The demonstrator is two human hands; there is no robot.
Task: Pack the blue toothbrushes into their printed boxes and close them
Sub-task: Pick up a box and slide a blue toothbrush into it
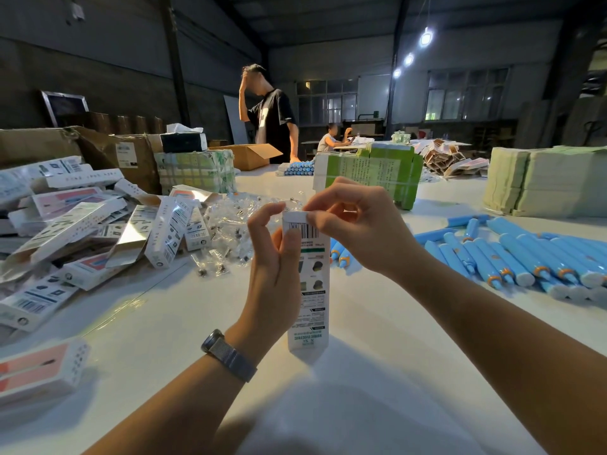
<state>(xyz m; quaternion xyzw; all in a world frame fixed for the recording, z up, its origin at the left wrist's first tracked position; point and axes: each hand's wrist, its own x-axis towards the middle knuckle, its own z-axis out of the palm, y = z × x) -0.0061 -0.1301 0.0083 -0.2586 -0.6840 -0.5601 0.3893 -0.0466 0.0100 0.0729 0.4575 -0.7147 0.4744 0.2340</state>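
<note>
Currently: box [310,284], upright at table [164,323] centre; left hand [272,267] grips body, right hand [354,224] pinches top flap. Tuck squarely, steadying box.

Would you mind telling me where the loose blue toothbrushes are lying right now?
In the head view, the blue toothbrushes lie in a row on the white table, to the right of the printed box held in both hands.
</note>
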